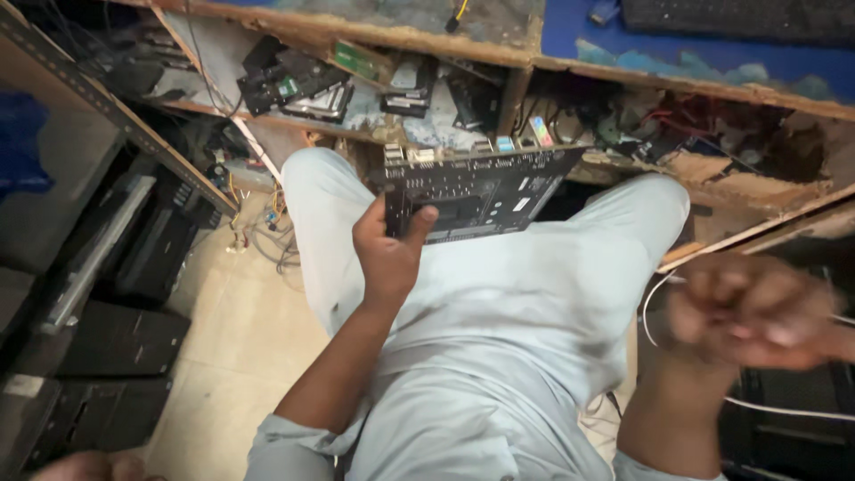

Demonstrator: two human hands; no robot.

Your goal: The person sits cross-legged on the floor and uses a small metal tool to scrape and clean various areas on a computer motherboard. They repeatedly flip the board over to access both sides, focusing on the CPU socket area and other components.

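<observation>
cluttered wooden shelves (374, 36) behind; left hand (389, 254) grips a black rectangular circuit board (485, 191) over the lap; right hand (753, 312), blurred, seemingly fisted.

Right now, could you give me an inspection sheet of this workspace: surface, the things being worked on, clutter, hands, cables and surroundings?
Surface: worn wooden bench, edge chipped.
Job's things: dark circuit board resting across the lap.
Clutter: drives and small parts on the shelf under the bench.
Hands: left hand grips the board's left edge; right hand is blurred, fingers curled, contents unclear.
Cables: white cable by the right hand; tangled wires on the floor.
Surroundings: black cases stacked at left; tiled floor; keyboard on the bench.
</observation>
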